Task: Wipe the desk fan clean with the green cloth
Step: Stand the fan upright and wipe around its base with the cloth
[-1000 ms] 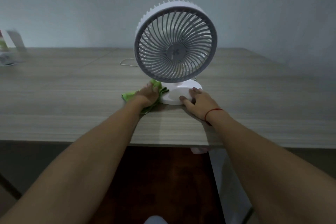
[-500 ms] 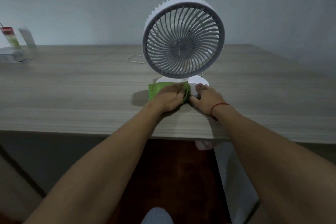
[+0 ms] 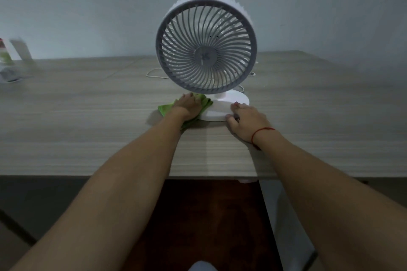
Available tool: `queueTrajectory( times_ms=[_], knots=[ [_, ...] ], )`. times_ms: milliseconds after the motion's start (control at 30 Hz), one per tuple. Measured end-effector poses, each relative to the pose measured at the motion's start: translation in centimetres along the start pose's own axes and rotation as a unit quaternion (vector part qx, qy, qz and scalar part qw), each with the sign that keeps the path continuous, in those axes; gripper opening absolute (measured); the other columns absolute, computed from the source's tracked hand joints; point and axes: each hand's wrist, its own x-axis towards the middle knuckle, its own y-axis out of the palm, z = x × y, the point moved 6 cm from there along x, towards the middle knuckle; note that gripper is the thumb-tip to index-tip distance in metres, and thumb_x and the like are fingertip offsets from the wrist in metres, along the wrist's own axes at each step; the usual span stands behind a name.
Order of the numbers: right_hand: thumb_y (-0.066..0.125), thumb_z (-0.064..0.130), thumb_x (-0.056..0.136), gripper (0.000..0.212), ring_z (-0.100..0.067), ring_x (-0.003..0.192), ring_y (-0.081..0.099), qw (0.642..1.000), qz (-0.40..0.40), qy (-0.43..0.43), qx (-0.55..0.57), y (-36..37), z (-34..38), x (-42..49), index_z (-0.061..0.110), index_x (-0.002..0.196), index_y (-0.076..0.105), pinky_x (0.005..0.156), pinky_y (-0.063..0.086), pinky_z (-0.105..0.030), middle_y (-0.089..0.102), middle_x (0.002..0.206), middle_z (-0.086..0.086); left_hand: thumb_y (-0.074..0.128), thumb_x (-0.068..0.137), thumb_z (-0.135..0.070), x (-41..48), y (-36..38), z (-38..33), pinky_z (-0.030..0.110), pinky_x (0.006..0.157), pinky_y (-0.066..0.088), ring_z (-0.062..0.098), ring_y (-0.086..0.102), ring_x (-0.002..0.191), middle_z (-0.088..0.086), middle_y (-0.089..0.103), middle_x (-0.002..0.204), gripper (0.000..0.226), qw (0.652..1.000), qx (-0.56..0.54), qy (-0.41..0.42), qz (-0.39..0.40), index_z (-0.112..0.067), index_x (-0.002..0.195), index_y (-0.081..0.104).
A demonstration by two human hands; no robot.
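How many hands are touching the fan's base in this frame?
2. The left hand presses the green cloth against the base on its left side; the right hand rests on its front right edge.

Dim, bluish light; wide-angle bending at edges; left-edge clutter (image 3: pixel 13 59) blurred; soft shadows.

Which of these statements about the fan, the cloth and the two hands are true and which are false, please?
1. The left hand presses the green cloth against the left side of the fan's base. True.
2. The right hand holds the grille. False: it rests at the base's front right edge.
3. The fan lies on its side. False: it stands upright on the table.
4. A red string circles the right wrist. True.
5. The cloth is draped over the grille. False: it lies on the table beside the base.
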Motion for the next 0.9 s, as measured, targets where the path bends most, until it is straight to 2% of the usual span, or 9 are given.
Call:
queueTrajectory(
  times_ms=[100,233,300,367,433,633,767,833,900],
  knots=[
    [0.041,0.036,0.093,0.039,-0.033,0.118,0.049,0.999,0.003,-0.01,0.035,0.0,-0.1,0.1,0.008,0.118,0.053,0.095,0.043,-0.04,0.054,0.128,-0.015,0.016,0.103,-0.026,-0.3,0.1,-0.7,0.043,0.116,0.023,0.033,0.031,0.141,0.016,0.033,0.154,0.048,1.0,-0.006,0.015,-0.01,-0.008,0.139,0.041],
    [0.044,0.032,0.093,0.047,-0.033,0.133,0.041,0.997,0.016,-0.008,0.069,0.0,0.0,-0.1,0.005,0.131,0.05,0.108,0.036,-0.039,0.046,0.143,-0.016,0.019,0.103,-0.032,-2.5,0.4,-3.8,0.036,0.109,0.03,0.029,0.045,0.133,0.016,0.047,0.146,0.048,0.995,-0.008,0.097,-0.022,-0.011,0.133,0.05],
    [0.046,0.026,0.092,0.044,-0.034,0.129,0.044,0.997,0.016,-0.009,0.074,-0.2,0.1,-0.1,0.006,0.131,0.051,0.105,0.038,-0.038,0.049,0.139,-0.017,0.022,0.103,-0.034,-4.1,0.8,-6.0,0.038,0.105,0.038,0.031,0.052,0.124,0.017,0.054,0.138,0.044,0.988,-0.016,0.154,-0.026,-0.013,0.125,0.054],
    [0.047,0.022,0.09,0.036,-0.036,0.114,0.052,0.997,0.019,-0.008,0.081,-0.4,0.0,-0.2,0.004,0.12,0.057,0.094,0.042,-0.036,0.053,0.125,-0.02,0.022,0.102,-0.035,-5.0,1.0,-7.0,0.039,0.104,0.04,0.032,0.054,0.12,0.016,0.057,0.135,0.043,0.983,-0.027,0.182,-0.024,-0.015,0.124,0.053],
    [0.046,0.022,0.09,0.034,-0.036,0.11,0.053,0.996,0.025,-0.005,0.086,-0.4,-0.2,-0.4,0.005,0.118,0.056,0.091,0.043,-0.035,0.053,0.121,-0.02,0.02,0.103,-0.038,-5.0,1.0,-6.7,0.038,0.106,0.039,0.031,0.053,0.123,0.015,0.056,0.137,0.048,0.984,-0.031,0.176,-0.019,-0.015,0.128,0.052],
    [0.041,0.035,0.095,0.045,-0.032,0.133,0.042,0.996,0.036,0.005,0.084,0.1,-0.4,-0.3,0.008,0.131,0.049,0.106,0.037,-0.037,0.046,0.142,-0.015,0.015,0.102,-0.039,-2.5,0.4,-4.1,0.037,0.109,0.032,0.029,0.044,0.134,0.013,0.046,0.148,0.054,0.995,0.013,0.095,-0.001,-0.015,0.14,0.044],
    [0.038,0.034,0.097,0.049,-0.029,0.137,0.037,0.996,0.03,0.005,0.083,0.1,-0.6,-0.3,0.009,0.139,0.042,0.108,0.033,-0.034,0.04,0.149,-0.012,0.015,0.103,-0.034,-0.9,-0.4,-1.4,0.037,0.116,0.026,0.029,0.035,0.141,0.013,0.034,0.155,0.053,1.0,-0.015,0.014,0.014,-0.011,0.146,0.037],
    [0.036,0.03,0.098,0.046,-0.031,0.135,0.039,0.995,0.026,0.009,0.092,0.1,-0.6,-0.2,0.009,0.138,0.044,0.107,0.033,-0.034,0.041,0.147,-0.013,0.016,0.104,-0.033,-0.9,-0.6,-1.1,0.038,0.115,0.026,0.03,0.035,0.141,0.014,0.033,0.155,0.051,1.0,-0.022,0.011,0.012,-0.01,0.145,0.035],
    [0.03,0.03,0.1,0.041,-0.036,0.127,0.047,0.989,0.014,0.039,0.139,-0.1,-0.8,-0.1,0.009,0.127,0.052,0.1,0.037,-0.036,0.048,0.139,-0.02,0.017,0.104,-0.034,-1.7,-0.6,-1.9,0.038,0.11,0.03,0.032,0.041,0.135,0.017,0.041,0.149,0.05,0.999,-0.003,0.045,-0.004,-0.01,0.138,0.044]
  ],
)
